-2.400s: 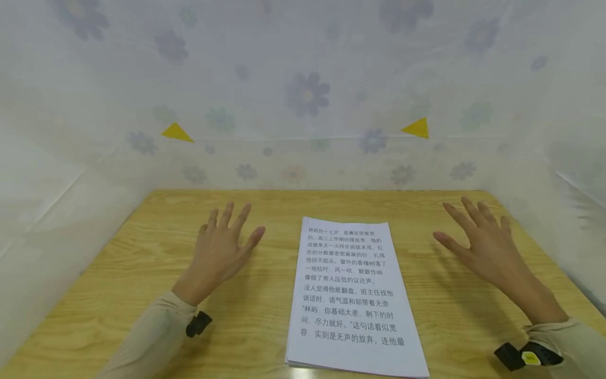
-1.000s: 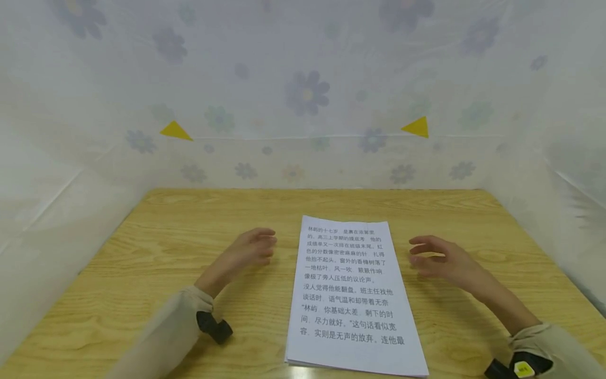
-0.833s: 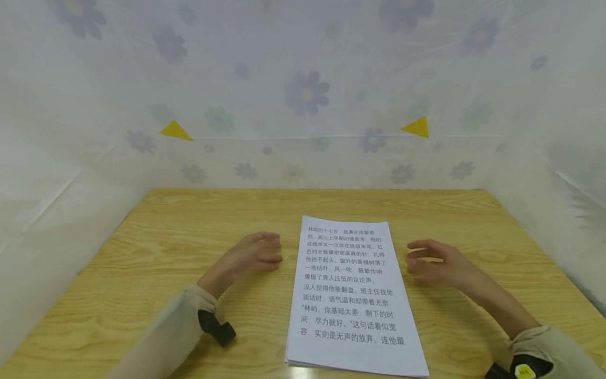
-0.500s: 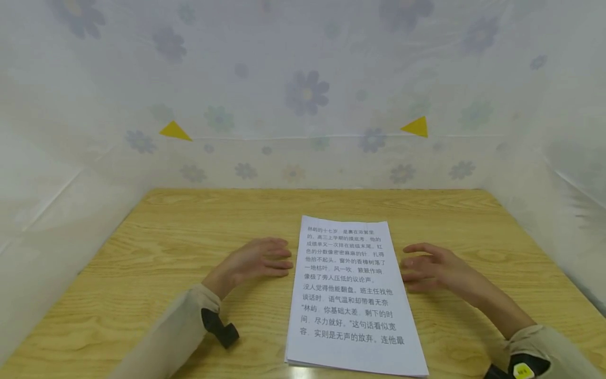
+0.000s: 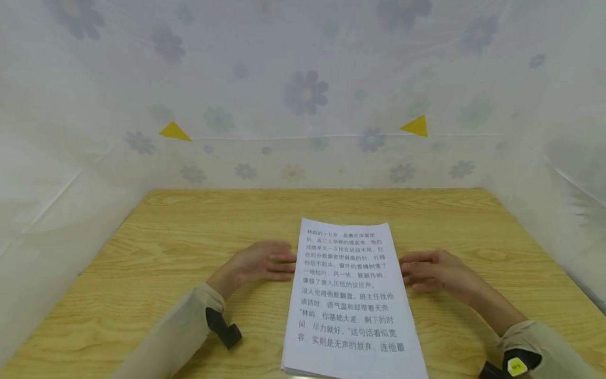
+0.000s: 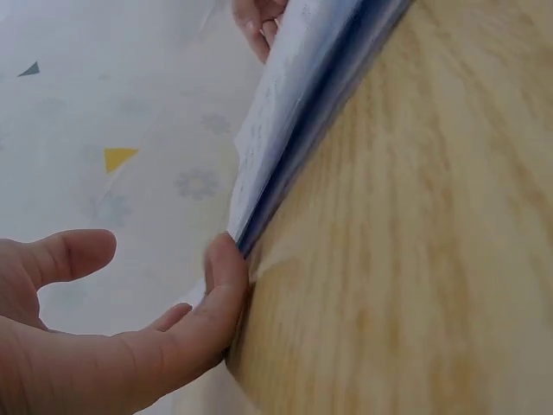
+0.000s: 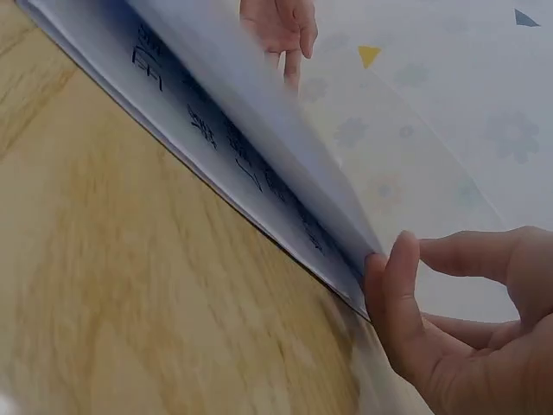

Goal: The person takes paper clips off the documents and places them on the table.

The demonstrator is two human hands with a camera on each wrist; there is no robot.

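A stack of white printed paper sheets (image 5: 350, 295) lies flat in the middle of the wooden table (image 5: 156, 247). My left hand (image 5: 280, 260) lies on the table with its fingertips against the stack's left edge. My right hand (image 5: 411, 266) mirrors it at the right edge. In the left wrist view one finger (image 6: 226, 264) of the left hand (image 6: 168, 277) touches the stack (image 6: 285, 121) at its bottom edge, the thumb apart. In the right wrist view one finger (image 7: 393, 285) of the right hand (image 7: 432, 259) touches the stack (image 7: 242, 147) the same way. Neither hand closes round the sheets.
Flower-patterned white sheeting (image 5: 307, 95) walls the table in at the back and both sides, with two yellow triangles (image 5: 175, 131) (image 5: 415, 126) on the back wall. Bare wood shows round the stack. Both wrists wear black straps (image 5: 224, 329).
Both hands came down from spread and raised at the table's sides, then slid inward until their fingertips met the stack's edges. The stack has shifted slightly.
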